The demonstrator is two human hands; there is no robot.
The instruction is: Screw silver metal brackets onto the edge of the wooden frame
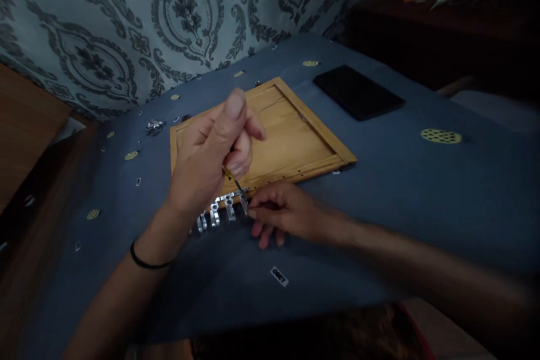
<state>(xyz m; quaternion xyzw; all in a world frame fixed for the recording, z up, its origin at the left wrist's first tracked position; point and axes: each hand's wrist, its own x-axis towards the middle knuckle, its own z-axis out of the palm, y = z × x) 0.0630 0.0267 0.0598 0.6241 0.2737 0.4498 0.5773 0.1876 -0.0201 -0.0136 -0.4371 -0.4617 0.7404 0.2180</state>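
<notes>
My left hand [211, 152] is curled round a small screwdriver [228, 173], with its yellow handle partly hidden in the palm. Its thin shaft points down to the right end of a silver hook rack [229, 207]. The rack lies along the near edge of a framed wooden board [291, 129], and several metal hooks hang over that edge. Beside the rack's right end, my right hand [282, 211] has its thumb and forefinger pinched at the last hook. Small dark holes show along the board's near edge, right of the rack.
A blue patterned cloth [422, 197] covers the table. Beyond the board at the right lies a flat black object [358, 91]. A small heap of shiny metal pieces [155, 126] sits at the left. Patterned fabric [185, 11] rises behind the table.
</notes>
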